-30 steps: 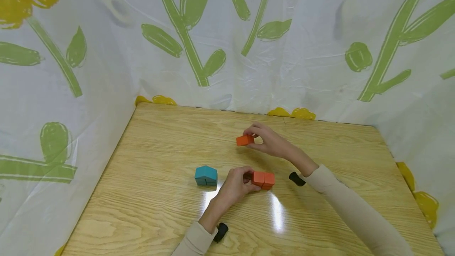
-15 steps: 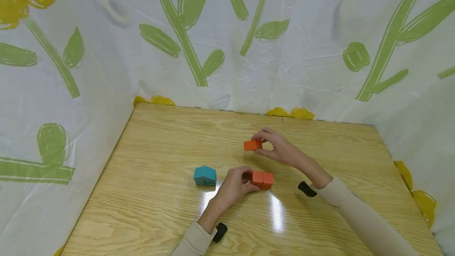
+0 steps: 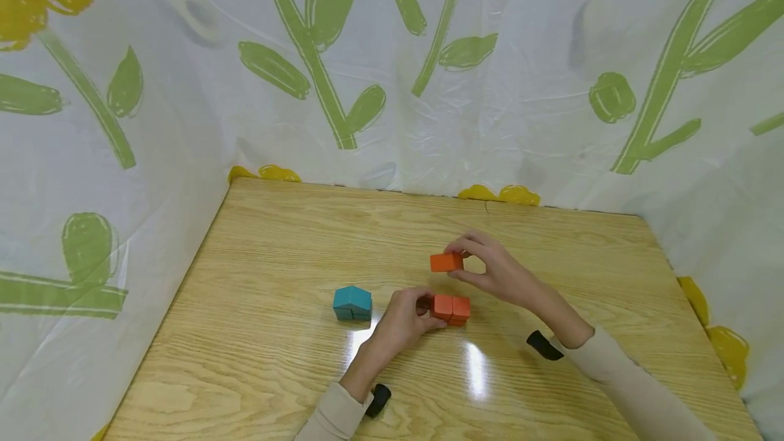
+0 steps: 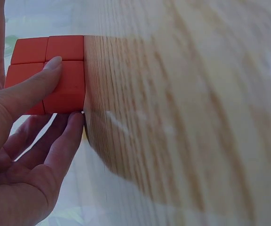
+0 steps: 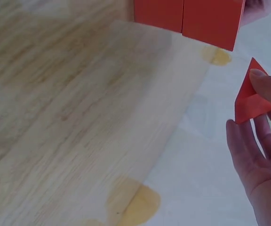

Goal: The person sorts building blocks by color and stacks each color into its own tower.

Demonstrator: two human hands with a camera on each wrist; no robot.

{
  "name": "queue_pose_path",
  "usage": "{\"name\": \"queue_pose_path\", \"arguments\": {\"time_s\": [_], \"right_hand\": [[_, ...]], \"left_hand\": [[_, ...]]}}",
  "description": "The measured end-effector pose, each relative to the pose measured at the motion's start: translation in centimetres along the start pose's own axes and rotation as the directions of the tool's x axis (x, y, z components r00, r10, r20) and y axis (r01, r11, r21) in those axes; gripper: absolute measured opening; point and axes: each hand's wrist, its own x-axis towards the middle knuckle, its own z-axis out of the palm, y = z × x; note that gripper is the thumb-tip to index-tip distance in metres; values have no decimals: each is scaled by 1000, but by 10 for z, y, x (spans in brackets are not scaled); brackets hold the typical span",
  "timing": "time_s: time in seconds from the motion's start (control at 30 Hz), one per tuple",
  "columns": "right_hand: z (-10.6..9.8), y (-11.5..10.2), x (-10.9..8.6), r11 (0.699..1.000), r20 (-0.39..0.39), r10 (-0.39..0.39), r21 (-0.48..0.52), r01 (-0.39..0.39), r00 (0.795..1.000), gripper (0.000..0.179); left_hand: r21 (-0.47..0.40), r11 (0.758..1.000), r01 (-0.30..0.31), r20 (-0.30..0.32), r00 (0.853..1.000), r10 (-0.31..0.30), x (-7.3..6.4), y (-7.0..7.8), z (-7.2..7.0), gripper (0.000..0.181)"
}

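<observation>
On the wooden table stands a square stack of red blocks [image 3: 461, 309], showing four faces in the left wrist view [image 4: 66, 84]. My left hand [image 3: 404, 322] grips its left side, with the thumb across the near face and fingers on the far side. Behind and above the stack, my right hand [image 3: 493, 271] pinches an orange-red triangular block [image 3: 444, 263] between thumb and fingers. Its triangular end shows in the right wrist view [image 5: 251, 101]. The block is apart from the stack. A teal house-shaped group of blocks [image 3: 352, 303] stands left of my left hand.
The wooden table [image 3: 275, 243] runs back to a white curtain [image 3: 539, 121] printed with green stems and yellow flowers, which also borders both sides. A black wrist-worn piece [image 3: 380, 400] is at the left cuff, another black piece [image 3: 544, 346] at the right.
My right hand has moved right and toward me with the triangular block, closer to the red stack. The left hand stays on the stack, and the teal group has not moved.
</observation>
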Motion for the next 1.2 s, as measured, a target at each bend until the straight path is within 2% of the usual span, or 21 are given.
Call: {"name": "queue_pose_path", "arguments": {"time_s": [0.23,0.47,0.8,1.2], "right_hand": [[-1,-11,-12,1000,-5,28,3,-28,1000,38],[4,-20,-26,1000,-42,12,-9,-13,999,43],[12,-32,-41,998,-28,38,41,-37,999,42],[19,-36,-48,990,1,86,108,-85,996,40]], "left_hand": [[-9,1000,6,0,1000,-6,-1,-1,0,25],[-22,1000,11,2,1000,-11,-1,-1,1,23],[-11,1000,3,4,1000,-3,-2,0,-1,26],[-3,1000,-15,-3,1000,15,1,0,-1,22]]}}
